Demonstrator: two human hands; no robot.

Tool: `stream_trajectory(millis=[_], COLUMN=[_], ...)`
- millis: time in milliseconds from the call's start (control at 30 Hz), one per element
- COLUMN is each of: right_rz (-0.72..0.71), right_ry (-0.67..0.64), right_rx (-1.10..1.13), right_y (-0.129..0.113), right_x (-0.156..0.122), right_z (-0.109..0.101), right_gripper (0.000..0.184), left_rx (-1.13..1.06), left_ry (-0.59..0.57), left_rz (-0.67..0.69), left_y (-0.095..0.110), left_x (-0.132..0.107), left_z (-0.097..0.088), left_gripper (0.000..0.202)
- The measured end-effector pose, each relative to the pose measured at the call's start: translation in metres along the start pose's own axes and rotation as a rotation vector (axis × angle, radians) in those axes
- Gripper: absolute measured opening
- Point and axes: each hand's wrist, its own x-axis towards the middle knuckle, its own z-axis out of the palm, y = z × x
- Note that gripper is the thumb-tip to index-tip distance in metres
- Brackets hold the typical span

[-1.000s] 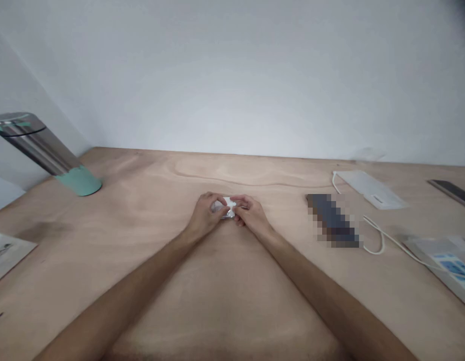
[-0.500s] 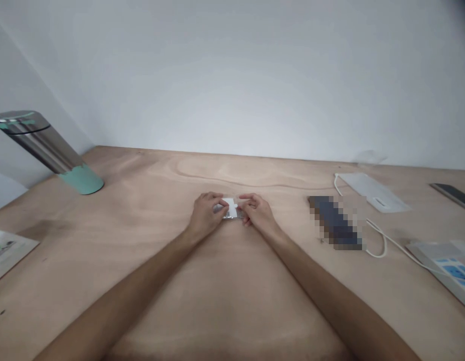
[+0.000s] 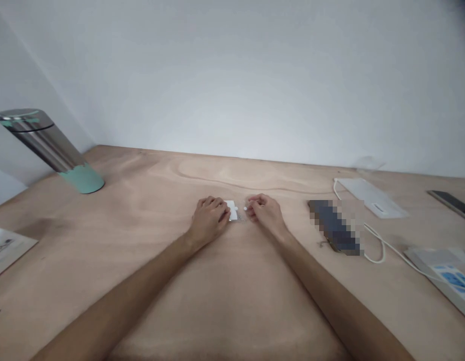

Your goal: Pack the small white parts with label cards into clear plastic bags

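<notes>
On plywood [image 3: 149, 200] | white tab [image 3: 231, 210] | touching left fingers [image 3: 223, 205] | right fingers [image 3: 252, 204] just beside

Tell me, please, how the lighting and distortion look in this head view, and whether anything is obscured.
In the head view, the light is soft and even, without hard glare; the steel tumbler appears to lean, probably from wide-angle distortion; a dark blur shades the top right corner; a pixelated block obscures an item at right.

The head-worn camera looks forward and down over the plywood tabletop [image 3: 134, 200].
</notes>
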Motion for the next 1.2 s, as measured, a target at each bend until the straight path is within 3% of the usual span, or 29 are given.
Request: stream_trajectory(millis=[133, 333, 467, 567, 800, 867, 1000, 1100, 1200], right_rz=[0.138, 0.148, 0.124, 0.090, -0.101, -0.220, -0.616, -0.719, -0.788], right_ry=[-0.078, -0.121, -0.222, -0.254, -0.279, -0.257, -0.201, -0.208, -0.255], right_rx=[0.279, 0.211, 0.310, 0.278, 0.108, 0.019, -0.319, -0.499, -0.531], right_y=[-0.003, -0.004, -0.005, -0.003, 0.013, 0.016, 0.015, 0.011, 0.013], right_x=[0.001, 0.003, -0.002, -0.005, 0.002, 0.003, 0.000, -0.003, -0.002], right_z=[0.002, 0.000, 0.006, 0.011, 0.013, 0.012, 0.007, 0.001, -0.002], right_gripper=[0.013, 0.016, 0.025, 0.020, 0.018, 0.020, 0.035, 0.036, 0.040], left_rx=[-0.012, 0.027, 0.070, 0.064, 0.050, 0.027, 0.022, 0.039, 0.032], left_ry=[-0.013, -0.025, -0.047, -0.054, -0.101, -0.114, -0.120, -0.108, -0.087], left_rz=[0.025, 0.072, 0.086, 0.088, 0.035, 0.029, 0.073, 0.074, 0.065], left_y=[-0.001, -0.001, 0.002, 0.003, 0.006, 0.006, 0.005, 0.003, 0.000], left_x=[-0.001, -0.001, -0.002, -0.003, -0.001, -0.002, -0.002, -0.002, -0.002], left_z=[-0.001, -0.004, -0.007, -0.008, -0.009, -0.011, -0.011, -0.008, -0.006], left_gripper=[0.019, 0.021, 0.018, 0.017, 0.027, 0.035, 0.048, 0.046, 0.045])
